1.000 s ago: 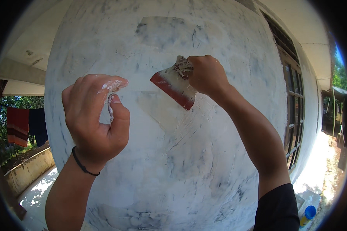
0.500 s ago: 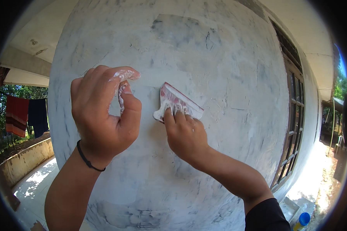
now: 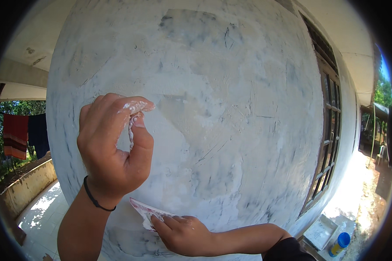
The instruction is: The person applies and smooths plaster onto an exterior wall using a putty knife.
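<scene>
My left hand point(image 3: 115, 145) is raised in front of the wall, fingers curled and thumb drawn up toward the index finger, both smeared with white paste; whatever is inside the curl is hidden by the fingers. My right hand point(image 3: 183, 235) grips a red putty spreader point(image 3: 146, 209) coated in white paste, held against the lower middle of the wall point(image 3: 231, 108). The wall is pale, with patchy filler and dark streaks.
A barred window point(image 3: 329, 130) runs down the wall's right side. A white tray point(image 3: 320, 230) and a blue-lidded yellow container point(image 3: 339, 243) stand at the lower right. At left are hanging cloths point(image 3: 15, 135) and a low parapet point(image 3: 30, 187).
My right hand has swept the spreader down and left from the upper middle of the wall to low beneath my left hand. My left hand keeps its curled shape, shifted slightly.
</scene>
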Motion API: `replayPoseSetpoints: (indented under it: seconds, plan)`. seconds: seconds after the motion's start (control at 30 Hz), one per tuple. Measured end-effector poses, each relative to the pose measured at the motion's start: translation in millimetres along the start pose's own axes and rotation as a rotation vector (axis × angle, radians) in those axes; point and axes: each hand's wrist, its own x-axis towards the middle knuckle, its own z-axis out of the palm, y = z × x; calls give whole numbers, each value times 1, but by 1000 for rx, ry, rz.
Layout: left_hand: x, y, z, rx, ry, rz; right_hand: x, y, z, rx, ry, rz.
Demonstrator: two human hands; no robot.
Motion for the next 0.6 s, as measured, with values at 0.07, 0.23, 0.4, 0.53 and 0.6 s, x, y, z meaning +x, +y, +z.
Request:
replayPoseSetpoints:
  seconds: [0.07,0.23,0.4,0.53,0.6]
  plan:
    - [-9,6,4,-168,-75,-115,-2,9,-24,139,-27,162]
    - [-27,40,14,-394,-311,-238,-14,46,-88,407,35,385]
    - [-41,83,57,-577,-459,-282,-65,81,-134,445,137,664]
    - [-56,161,112,-859,-367,-476,-142,106,-172,460,312,800]
    - [-63,210,121,-960,-377,-597,-194,123,-186,592,394,788]
